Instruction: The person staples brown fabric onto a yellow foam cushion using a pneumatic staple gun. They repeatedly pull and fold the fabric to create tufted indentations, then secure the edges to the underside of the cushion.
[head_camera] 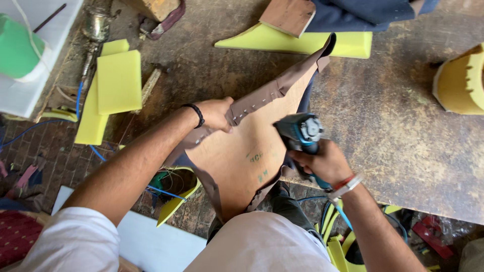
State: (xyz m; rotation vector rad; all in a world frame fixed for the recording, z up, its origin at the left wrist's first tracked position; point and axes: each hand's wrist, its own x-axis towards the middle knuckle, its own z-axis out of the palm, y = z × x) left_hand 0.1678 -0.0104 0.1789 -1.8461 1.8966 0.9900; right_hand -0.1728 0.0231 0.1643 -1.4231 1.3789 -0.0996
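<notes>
Left hand is pinching the stapled brown fabric edge down on the plywood panel. Right hand has its fingers clenched around a teal staple gun, right over the panel at the counter edge.

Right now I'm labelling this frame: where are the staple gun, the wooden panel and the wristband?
staple gun [301, 132], head view, its teal body
wooden panel [242, 156], head view, bare middle
wristband [197, 114], head view, black band on left wrist
</notes>
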